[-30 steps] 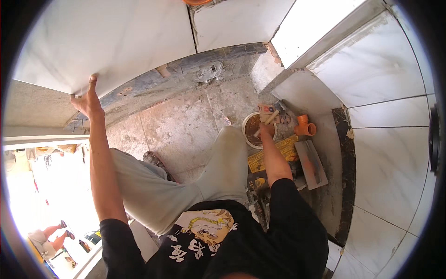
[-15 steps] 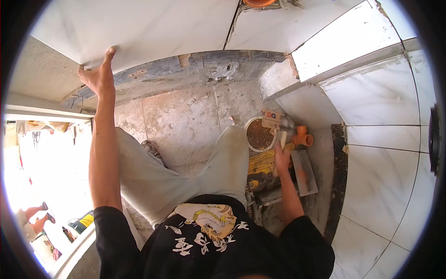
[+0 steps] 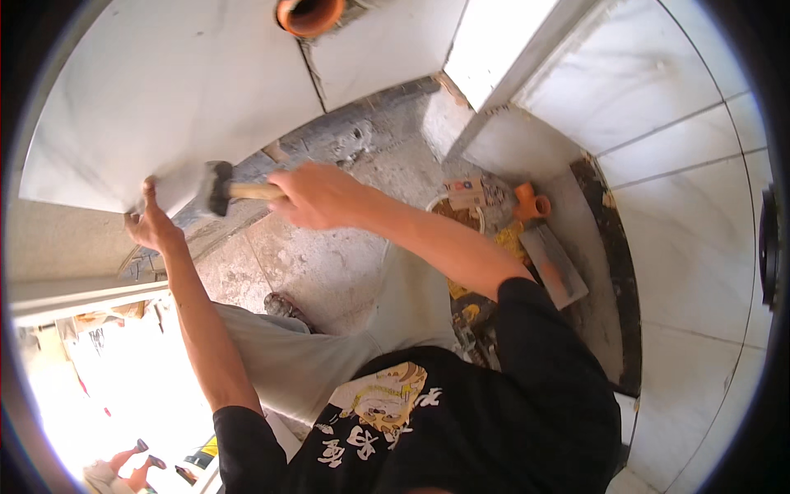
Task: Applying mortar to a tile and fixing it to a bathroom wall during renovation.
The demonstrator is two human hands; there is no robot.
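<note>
My left hand (image 3: 152,216) grips the lower edge of a large white marbled wall tile (image 3: 107,132), thumb against its face and fingers at the edge. My right hand (image 3: 317,195) is shut on the wooden handle of a rubber mallet (image 3: 217,188), whose dark head is at the tile, just right of my left thumb. An orange pipe opening (image 3: 310,15) shows in the wall above. Below the tile runs a rough grey strip (image 3: 362,123).
At the right lie a round bucket (image 3: 444,206), partly hidden, an orange pipe fitting (image 3: 527,203), a grey trowel (image 3: 555,263) and yellow bags (image 3: 510,243), beside a tiled side wall (image 3: 691,263). At lower left, a bright doorway shows another person's legs (image 3: 123,469).
My right hand has lifted the mallet from beside the bucket and brought it up and left to the tile. My left hand still holds the tile edge as the view has shifted.
</note>
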